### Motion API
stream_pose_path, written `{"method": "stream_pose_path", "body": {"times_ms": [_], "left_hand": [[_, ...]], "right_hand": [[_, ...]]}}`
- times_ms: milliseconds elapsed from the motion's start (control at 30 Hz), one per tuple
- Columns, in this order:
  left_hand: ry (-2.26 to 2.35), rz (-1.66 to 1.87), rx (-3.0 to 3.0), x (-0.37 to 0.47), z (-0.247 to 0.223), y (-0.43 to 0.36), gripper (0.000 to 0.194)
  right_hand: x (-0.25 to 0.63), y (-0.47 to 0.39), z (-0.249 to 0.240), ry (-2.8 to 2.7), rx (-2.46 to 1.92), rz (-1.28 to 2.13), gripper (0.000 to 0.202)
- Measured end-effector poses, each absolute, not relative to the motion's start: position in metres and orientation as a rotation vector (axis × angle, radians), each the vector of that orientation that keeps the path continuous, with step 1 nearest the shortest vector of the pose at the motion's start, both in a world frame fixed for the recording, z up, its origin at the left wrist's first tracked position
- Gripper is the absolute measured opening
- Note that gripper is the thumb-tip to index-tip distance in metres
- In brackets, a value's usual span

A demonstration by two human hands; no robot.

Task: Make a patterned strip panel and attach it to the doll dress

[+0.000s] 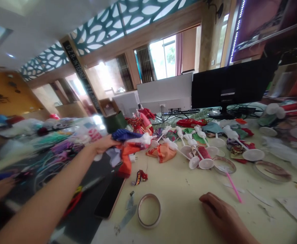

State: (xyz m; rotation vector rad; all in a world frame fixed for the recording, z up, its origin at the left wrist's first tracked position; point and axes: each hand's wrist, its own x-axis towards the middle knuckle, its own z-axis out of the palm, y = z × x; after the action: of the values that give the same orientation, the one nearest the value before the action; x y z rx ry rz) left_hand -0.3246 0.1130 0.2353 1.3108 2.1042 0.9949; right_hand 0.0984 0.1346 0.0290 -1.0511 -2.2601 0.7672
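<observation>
My left hand (pixel 104 143) reaches across to a heap of small doll clothes, its fingers closed at the edge of a dark blue cloth (pixel 125 134); the fingertips are partly hidden. Orange-red cloth (pixel 128 157) hangs just beside them, and a small white mannequin (pixel 144 139) lies against the cloth to the right. My right hand (pixel 218 211) rests on the pale tabletop (pixel 179 203) with fingers curled together and nothing visible in them. A roll of tape (pixel 149 210) lies between my two arms.
Several white mannequins on round bases (pixel 206 164) lie in coloured dresses. A phone (pixel 110 196), red-handled scissors (pixel 73 203), a pink stick (pixel 233 187) and more tape rolls (pixel 224 165) are around. Monitors (pixel 232 86) stand behind. Another person's hand (pixel 2 188) is blurred at left.
</observation>
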Motion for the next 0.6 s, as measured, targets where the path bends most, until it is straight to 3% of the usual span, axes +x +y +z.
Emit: {"method": "stream_pose_path", "body": {"times_ms": [300,600], "left_hand": [[1.461,1.497,1.071,-0.167,0.175,0.128,0.045],[1.233,1.378,0.667,-0.051,0.094,0.107,0.058]], "right_hand": [[0.1,0.133,0.032,-2.124,-1.123,0.854,0.021],[0.107,0.142,0.046,-1.513,-1.003,0.864,0.032]]}}
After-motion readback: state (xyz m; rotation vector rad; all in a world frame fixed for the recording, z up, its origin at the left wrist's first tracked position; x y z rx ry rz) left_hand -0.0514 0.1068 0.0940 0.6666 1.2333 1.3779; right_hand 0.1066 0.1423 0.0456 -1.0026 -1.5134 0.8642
